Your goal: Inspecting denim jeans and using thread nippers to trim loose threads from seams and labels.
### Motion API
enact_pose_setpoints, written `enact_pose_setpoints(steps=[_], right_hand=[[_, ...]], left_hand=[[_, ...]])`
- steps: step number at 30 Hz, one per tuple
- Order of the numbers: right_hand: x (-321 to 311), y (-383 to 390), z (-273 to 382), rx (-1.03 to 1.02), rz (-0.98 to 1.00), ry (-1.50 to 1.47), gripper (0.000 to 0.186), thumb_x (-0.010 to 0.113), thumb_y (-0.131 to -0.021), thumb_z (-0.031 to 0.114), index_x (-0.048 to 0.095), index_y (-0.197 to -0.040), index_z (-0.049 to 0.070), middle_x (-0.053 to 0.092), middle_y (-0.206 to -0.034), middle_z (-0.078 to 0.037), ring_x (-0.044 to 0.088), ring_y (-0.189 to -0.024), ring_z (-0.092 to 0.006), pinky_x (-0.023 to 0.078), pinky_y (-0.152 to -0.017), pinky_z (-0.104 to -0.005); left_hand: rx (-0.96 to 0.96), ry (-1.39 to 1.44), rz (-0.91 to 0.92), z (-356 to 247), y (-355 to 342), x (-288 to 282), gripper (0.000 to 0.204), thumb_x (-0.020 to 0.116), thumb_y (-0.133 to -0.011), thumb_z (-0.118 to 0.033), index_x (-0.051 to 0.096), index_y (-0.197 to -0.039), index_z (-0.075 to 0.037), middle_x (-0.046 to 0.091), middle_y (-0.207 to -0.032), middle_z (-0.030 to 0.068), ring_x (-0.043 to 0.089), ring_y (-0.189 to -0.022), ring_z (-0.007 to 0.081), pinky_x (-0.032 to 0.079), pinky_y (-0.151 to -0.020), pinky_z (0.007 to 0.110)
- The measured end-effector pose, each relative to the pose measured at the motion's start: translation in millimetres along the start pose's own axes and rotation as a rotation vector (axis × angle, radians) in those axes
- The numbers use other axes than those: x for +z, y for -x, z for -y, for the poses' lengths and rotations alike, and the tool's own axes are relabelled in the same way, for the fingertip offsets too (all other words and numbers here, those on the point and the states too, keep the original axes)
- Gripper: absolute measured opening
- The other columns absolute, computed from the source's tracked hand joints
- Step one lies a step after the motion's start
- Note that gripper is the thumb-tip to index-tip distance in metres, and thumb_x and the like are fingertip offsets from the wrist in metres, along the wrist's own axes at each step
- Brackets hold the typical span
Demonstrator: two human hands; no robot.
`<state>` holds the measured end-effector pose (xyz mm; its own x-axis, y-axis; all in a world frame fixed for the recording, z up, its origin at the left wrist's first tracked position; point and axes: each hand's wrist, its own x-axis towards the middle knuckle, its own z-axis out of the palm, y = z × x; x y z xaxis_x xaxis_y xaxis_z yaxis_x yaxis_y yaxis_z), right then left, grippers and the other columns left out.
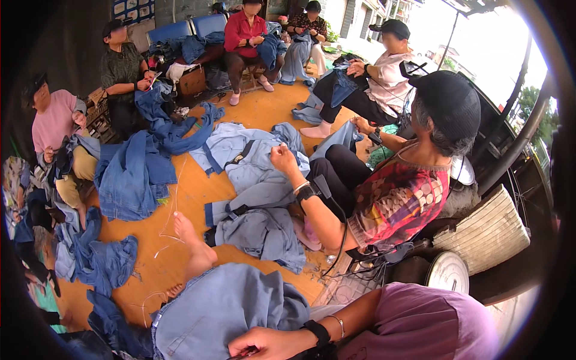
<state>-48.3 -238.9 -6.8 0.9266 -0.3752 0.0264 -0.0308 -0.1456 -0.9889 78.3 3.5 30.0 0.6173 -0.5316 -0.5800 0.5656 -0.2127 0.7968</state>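
A light blue denim garment [222,300] is spread over my lap at the bottom, beside purple cloth [438,318]. My right hand [258,341] rests on the denim, wearing a black wrist band and a bracelet, its fingers curled round a small dark item at the lower edge that I cannot make out. My left hand is out of view. A bare foot [193,246] lies on the orange floor board [156,258] beyond the denim, near loose white threads.
Co-workers sit around, including one in a patterned top [402,204] close at right and one in red [243,36]. Piles of blue denim [132,180] and pale denim [252,156] cover the middle. Cables, a round lid [447,276] and a woven panel [480,231] are at right.
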Motion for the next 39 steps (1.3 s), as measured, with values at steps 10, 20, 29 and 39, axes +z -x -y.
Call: enact_pose_setpoints(steps=[10, 20, 29, 39], right_hand=[[23.3, 6.5, -9.6, 0.015, -0.02, -0.002, 0.027, 0.063, -0.095, 0.026, 0.054, -0.086, 0.002, 0.049, -0.066, -0.006, 0.046, -0.062, -0.0183, 0.038, -0.056, -0.0339], [20.6, -1.3, -4.1, 0.025, -0.019, -0.025, 0.03, 0.064, -0.096, 0.026, 0.054, -0.083, 0.001, 0.047, -0.065, -0.004, 0.044, -0.062, -0.0147, 0.037, -0.056, -0.0324], [-1.5, -4.1, 14.1, 0.045, 0.026, -0.088, 0.032, 0.064, -0.096, 0.027, 0.055, -0.081, 0.0, 0.046, -0.064, -0.002, 0.042, -0.062, -0.0115, 0.037, -0.056, -0.031], [-2.7, 6.6, 8.2, 0.038, 0.091, -0.176, 0.034, 0.065, -0.096, 0.028, 0.055, -0.079, 0.0, 0.044, -0.063, 0.0, 0.04, -0.062, -0.0087, 0.036, -0.055, -0.0299]], left_hand=[[0.266, -0.487, 0.292, 31.4, -22.8, -55.1, 0.019, 0.075, -0.085, -0.009, 0.063, -0.071, -0.004, 0.062, -0.067, 0.0022, 0.056, -0.054, 0.0129, 0.043, -0.052, 0.026], [-0.722, -0.191, 0.269, -19.1, -24.5, -16.5, 0.027, 0.07, -0.09, -0.032, 0.065, -0.08, -0.008, 0.06, -0.064, -0.0003, 0.054, -0.053, 0.011, 0.036, -0.048, 0.027], [-0.548, -0.027, 0.078, -9.9, -8.4, -3.4, 0.021, 0.072, -0.087, -0.023, 0.063, -0.08, -0.006, 0.063, -0.074, 0.0014, 0.055, -0.062, 0.0123, 0.04, -0.053, 0.028], [-0.505, -0.168, -0.337, 19.9, 20.9, -7.6, 0.04, 0.077, -0.081, -0.037, 0.051, -0.061, -0.016, 0.041, -0.048, -0.0035, 0.033, -0.038, 0.0097, 0.022, -0.039, 0.028]])
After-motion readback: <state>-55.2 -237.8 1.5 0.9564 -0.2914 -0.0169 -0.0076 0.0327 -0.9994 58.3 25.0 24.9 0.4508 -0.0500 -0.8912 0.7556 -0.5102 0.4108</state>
